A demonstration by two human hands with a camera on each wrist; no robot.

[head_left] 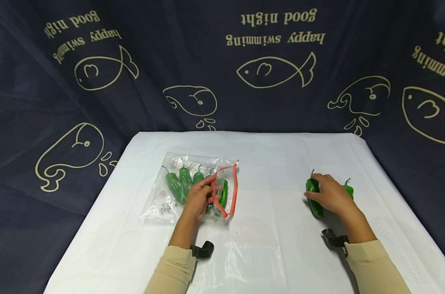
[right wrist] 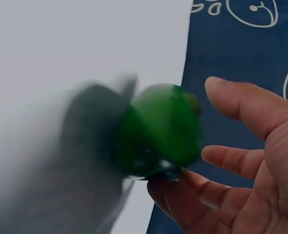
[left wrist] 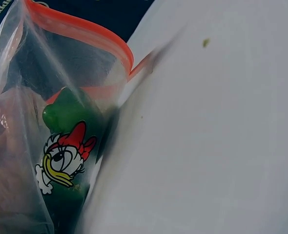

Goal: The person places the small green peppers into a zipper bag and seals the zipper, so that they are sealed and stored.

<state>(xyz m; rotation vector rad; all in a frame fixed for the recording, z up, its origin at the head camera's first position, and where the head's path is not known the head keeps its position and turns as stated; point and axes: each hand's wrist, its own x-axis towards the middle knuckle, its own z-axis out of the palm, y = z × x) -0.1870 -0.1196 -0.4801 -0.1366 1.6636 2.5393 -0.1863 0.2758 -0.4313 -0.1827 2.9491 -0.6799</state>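
Observation:
A clear plastic zip bag (head_left: 154, 202) with a red-edged mouth (head_left: 235, 188) lies left of centre, holding several green peppers (head_left: 175, 188). My left hand (head_left: 197, 201) grips the bag near its mouth, which gapes to the right. Through the film the left wrist view shows a green pepper (left wrist: 68, 109) behind a printed cartoon duck. On the right, my right hand (head_left: 333, 195) reaches around a green pepper (head_left: 314, 206); its thumb stands apart from the pepper (right wrist: 158, 126) in the right wrist view. Another green pepper (head_left: 349, 190) lies partly hidden behind that hand.
A white cloth (head_left: 260, 163) covers the table. Dark blue fabric (head_left: 222, 114) with fish and whale drawings rises behind and at both sides. Each wrist wears a black camera mount (head_left: 204, 250).

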